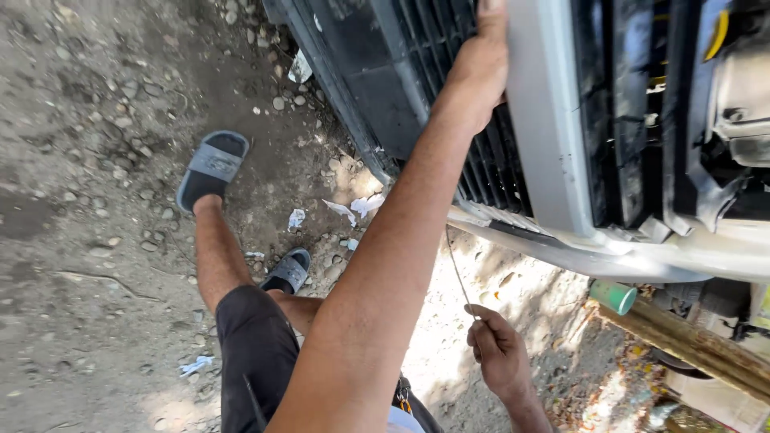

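Head view: silver bumper panel [549, 120], smooth painted plastic, long straight edge, next to black ribbed grille [449, 96] at 12 o'clock. Left hand [480, 72] grips panel edge, fingers curled over it, tips hidden. Right hand [499, 349] at 5 o'clock, fingers pressed together, pinching thin wire [457, 269] running up toward bumper's lower lip. Dry gravel ground [96, 160], open room at 9 o'clock. Grey sandals [212, 164], paper scraps [353, 207].
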